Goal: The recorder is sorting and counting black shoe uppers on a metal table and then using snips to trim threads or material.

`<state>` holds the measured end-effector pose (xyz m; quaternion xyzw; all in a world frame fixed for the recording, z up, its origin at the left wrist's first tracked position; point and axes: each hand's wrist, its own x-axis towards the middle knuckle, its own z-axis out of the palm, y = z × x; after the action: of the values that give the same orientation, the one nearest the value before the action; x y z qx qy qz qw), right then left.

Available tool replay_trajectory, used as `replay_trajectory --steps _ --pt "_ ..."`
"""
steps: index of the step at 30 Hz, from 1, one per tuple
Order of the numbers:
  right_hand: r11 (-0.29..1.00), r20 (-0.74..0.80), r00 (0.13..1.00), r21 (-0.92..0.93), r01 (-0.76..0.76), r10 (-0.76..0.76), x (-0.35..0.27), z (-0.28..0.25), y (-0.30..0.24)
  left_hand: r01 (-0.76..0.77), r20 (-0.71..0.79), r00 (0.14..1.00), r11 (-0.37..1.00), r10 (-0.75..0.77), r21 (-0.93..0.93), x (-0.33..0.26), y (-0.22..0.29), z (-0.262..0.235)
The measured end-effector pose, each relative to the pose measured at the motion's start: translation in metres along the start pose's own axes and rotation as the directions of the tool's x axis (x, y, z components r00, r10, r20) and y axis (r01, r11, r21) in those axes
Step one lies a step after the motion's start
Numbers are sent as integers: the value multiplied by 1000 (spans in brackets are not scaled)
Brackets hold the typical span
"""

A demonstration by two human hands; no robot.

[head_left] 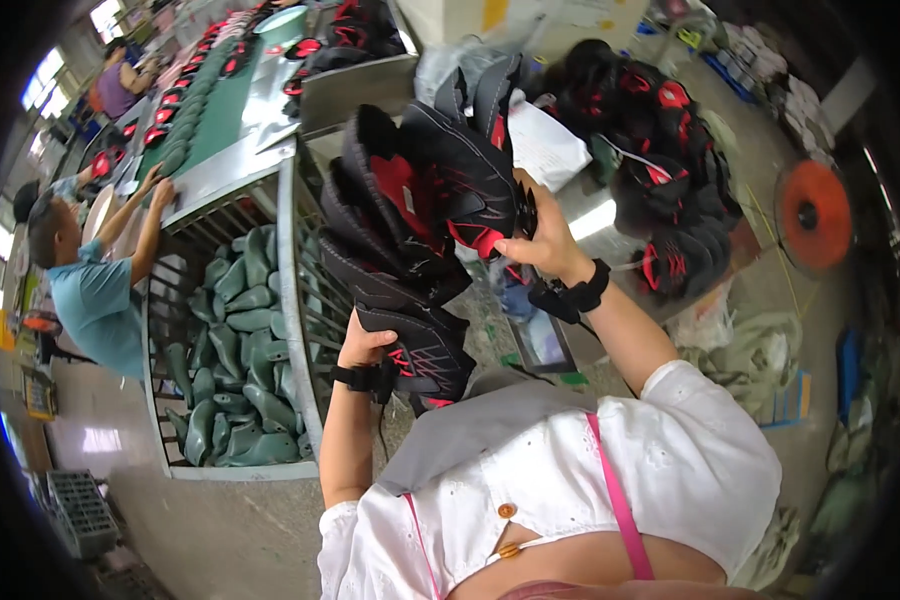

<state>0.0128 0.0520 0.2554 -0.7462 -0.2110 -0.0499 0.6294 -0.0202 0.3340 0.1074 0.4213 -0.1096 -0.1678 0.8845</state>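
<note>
A thick bunch of black shoe uppers [390,215] with red linings and grey stitching is held up in front of me, nested into one another. My left hand [365,345] is closed round the lower end, thumb over an upper with red lacing detail [425,360]. My right hand [545,235] grips the right side of the bunch near a red tongue [478,238], its thumb on top and most of the other fingers hidden. Dark straps circle both wrists. To the right, a heap of similar black and red uppers [670,190] lies on a work surface.
Left of me stands a metal cage [305,380] filled with green shoe lasts [240,330]. Beyond it runs a green conveyor [225,125] lined with lasts and uppers, where a person in a teal shirt [95,305] works. At right is an orange round fan [813,215].
</note>
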Motion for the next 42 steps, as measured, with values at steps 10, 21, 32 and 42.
replay_trajectory --steps 10,21,32,42 --pt "894 125 915 -198 401 -383 140 70 54 -93 -137 984 987 110 129 56 73 -88" --pt "958 224 957 261 121 -182 358 89 168 -108 -360 902 932 238 346 189 168 -147" --pt "921 448 894 346 -178 4 641 87 183 -226 -269 929 965 255 133 368 265 -279" --pt "993 366 930 99 -62 22 824 143 243 -267 -270 910 942 316 206 525 331 -393"
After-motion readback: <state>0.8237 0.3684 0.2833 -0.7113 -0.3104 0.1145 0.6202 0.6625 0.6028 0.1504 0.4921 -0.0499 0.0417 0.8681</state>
